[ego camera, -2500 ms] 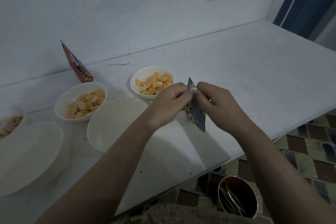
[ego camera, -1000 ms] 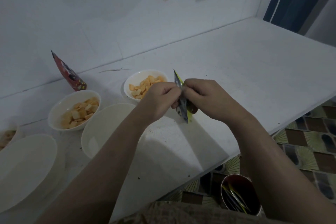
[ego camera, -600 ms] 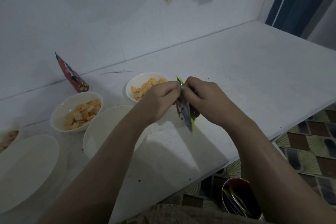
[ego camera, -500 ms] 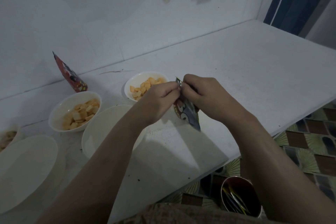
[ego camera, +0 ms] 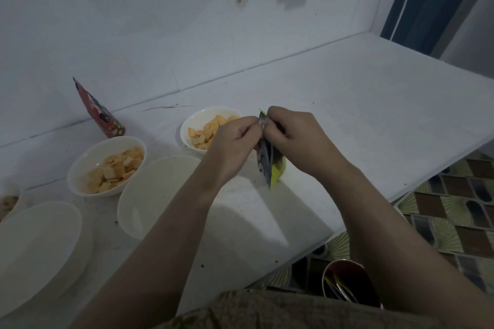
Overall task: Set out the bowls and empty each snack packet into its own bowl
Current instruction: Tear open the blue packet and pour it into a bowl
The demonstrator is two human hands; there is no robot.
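Here the left hand (ego camera: 235, 141) and right hand (ego camera: 296, 136) meet above the white desk (ego camera: 374, 104), their fingers pinched together on the top edge of a yellow-and-grey snack packet (ego camera: 268, 163), which hangs upright between them. Just left of it sit two bowls of orange snacks (ego camera: 205, 128) (ego camera: 107, 165), an empty bowl (ego camera: 155, 195) nearer, and a red packet (ego camera: 99, 112) leaning on the wall.

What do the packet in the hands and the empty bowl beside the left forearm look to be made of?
Packet: thin printed plastic or foil film, creased and slightly glossy, pinched at its top by the left hand and right hand. Empty bowl: smooth glossy white, probably ceramic or melamine; the look doesn't settle which.
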